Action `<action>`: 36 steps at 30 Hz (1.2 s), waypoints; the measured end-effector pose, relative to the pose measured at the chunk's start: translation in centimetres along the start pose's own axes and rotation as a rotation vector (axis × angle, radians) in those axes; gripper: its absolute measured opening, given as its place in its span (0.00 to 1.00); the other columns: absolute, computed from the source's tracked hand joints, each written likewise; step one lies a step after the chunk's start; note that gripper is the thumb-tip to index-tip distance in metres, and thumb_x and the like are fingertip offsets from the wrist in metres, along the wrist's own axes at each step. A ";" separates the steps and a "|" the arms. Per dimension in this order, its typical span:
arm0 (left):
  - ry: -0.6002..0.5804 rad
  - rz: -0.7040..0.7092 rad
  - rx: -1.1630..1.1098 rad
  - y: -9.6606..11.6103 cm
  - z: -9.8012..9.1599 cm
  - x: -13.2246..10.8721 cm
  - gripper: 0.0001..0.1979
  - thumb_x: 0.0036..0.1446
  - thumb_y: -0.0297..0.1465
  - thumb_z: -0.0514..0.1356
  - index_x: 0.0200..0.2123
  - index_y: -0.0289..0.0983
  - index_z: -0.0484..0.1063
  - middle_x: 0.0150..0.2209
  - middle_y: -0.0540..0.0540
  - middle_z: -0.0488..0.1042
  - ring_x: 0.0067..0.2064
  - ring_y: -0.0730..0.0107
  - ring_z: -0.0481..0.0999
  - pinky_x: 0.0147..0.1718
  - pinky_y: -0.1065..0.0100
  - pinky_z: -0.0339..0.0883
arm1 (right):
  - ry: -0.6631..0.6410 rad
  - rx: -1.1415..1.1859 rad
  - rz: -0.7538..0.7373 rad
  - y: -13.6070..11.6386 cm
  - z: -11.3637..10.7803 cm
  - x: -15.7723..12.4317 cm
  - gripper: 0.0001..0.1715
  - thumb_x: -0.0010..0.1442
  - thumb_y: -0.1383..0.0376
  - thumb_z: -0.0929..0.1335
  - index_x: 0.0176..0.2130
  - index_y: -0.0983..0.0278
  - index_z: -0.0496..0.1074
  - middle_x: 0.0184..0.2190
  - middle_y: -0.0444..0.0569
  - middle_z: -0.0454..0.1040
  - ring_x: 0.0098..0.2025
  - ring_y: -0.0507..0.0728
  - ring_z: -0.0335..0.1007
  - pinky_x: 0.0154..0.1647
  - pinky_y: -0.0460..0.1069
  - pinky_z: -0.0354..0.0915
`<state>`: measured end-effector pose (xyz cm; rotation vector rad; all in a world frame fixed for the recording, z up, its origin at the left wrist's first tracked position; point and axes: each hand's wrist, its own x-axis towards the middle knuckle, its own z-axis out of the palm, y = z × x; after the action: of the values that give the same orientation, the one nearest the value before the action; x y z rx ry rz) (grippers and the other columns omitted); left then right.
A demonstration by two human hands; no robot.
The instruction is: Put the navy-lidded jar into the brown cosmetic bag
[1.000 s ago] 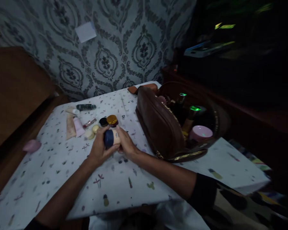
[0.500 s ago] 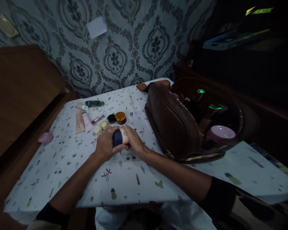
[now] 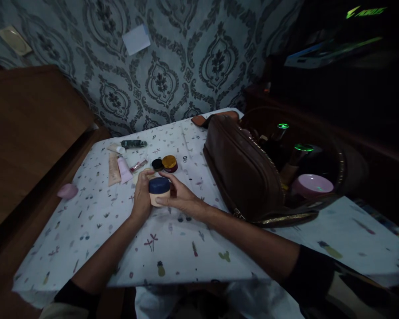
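Between my two hands is a cream jar (image 3: 159, 186) with a dark blue lid and a beige body, now upright. My right hand (image 3: 185, 197) grips it from the right, thumb across the front and fingers behind. My left hand (image 3: 141, 191) is pressed along its left side, fingers curving round the back. Just behind the hands, pale yellow round items (image 3: 149, 172) are mostly hidden. A small black-lidded jar (image 3: 157, 165) touches a gold-lidded jar (image 3: 169, 163) beyond them. Left of these lie a lip gloss tube (image 3: 138, 165), a lilac tube (image 3: 124, 170) and a beige tube (image 3: 113, 170).
An open brown leather bag (image 3: 239, 168) stands at the right, a pink bowl-like item (image 3: 314, 185) and bottles inside. A dark green bottle (image 3: 134, 144) and a white-capped tube (image 3: 120, 150) lie at the back left. A pink sponge (image 3: 68, 191) sits near the left edge of the patterned tablecloth (image 3: 96, 221).
The cream jar has turned from lying sideways to upright, lid on top, and shifted slightly left. My right thumb has moved to its front; my left hand has slid to its left side.
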<state>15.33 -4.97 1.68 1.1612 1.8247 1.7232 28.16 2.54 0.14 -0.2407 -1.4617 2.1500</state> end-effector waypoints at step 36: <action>-0.212 0.621 0.934 0.4 -0.1 -0.5 0.29 0.61 0.55 0.51 0.51 0.38 0.66 0.41 0.43 0.77 0.35 0.61 0.78 0.32 0.65 0.66 | 0.459 -0.090 0.040 -0.5 1.5 -0.4 0.30 0.60 0.36 0.61 0.28 0.59 0.57 0.19 0.38 0.57 0.20 0.51 0.55 0.15 0.45 0.49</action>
<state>15.66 -5.47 1.90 2.3566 2.3363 0.8372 28.06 1.26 1.16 -0.7476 -1.2889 1.8932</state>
